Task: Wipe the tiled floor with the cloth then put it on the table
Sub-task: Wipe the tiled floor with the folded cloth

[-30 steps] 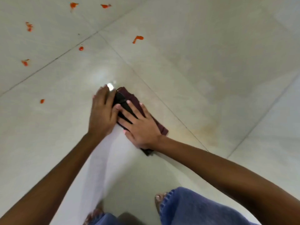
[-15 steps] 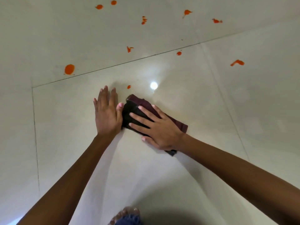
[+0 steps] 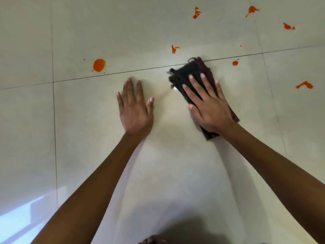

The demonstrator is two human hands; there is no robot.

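We have both hands flat on the floor (image 3: 175,173), pale glossy tiles with dark grout lines.

Right hand (image 3: 209,106): palm down on the cloth (image 3: 186,73), fingers spread and pressing it to the tile. No pinch, no curl around it, just flat pressure from above.

Cloth: dark, folded, black on the left with a maroon edge along the right. It sits right of centre, under the right hand. Its far end sticks out past the fingertips and crosses the horizontal grout line (image 3: 140,70). Its near corner pokes out by the wrist. The far-left edge looks frayed.

Left hand (image 3: 134,110): palm down on bare tile, fingers spread, holding nothing. It is well apart from the cloth, left of it. Fingertips stop just short of the grout line.

A wet sheen shows on the tile just left of the cloth, between the hands.

Orange spills: a big round blob (image 3: 99,65) far left, just beyond the grout line. A small streak (image 3: 174,48) is just beyond the cloth's far end. A small dot (image 3: 235,63) is right of the cloth. A streak (image 3: 304,85) is further right. Three more splats lie along the far right.

No table in view.
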